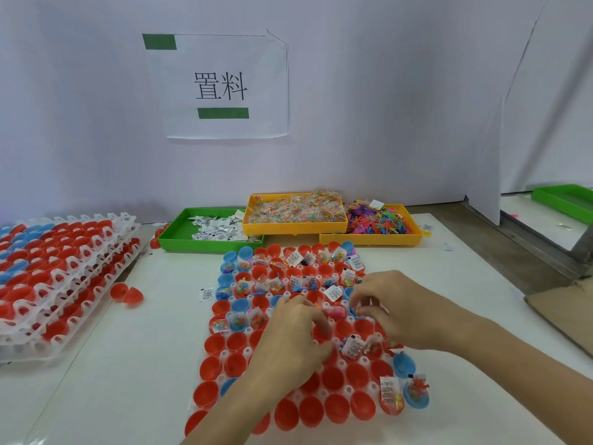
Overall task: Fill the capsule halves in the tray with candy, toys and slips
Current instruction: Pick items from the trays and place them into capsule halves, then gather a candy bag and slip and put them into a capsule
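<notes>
Both hands are working over the tray [224,353] of red and blue capsule halves [214,344], far rows already holding candy, toys and slips. Left hand [288,342] fingers are curling down; right hand [390,308] fingers are pinching something small, too blurred to name. Behind, the green bin [175,236] is holding slips, a yellow bin [293,228] candy packets, another yellow bin [372,239] toys. Stacked trays [61,277] are sitting left on the white worktop [128,364]; a paper sign [221,86] is hanging on the wall.
</notes>
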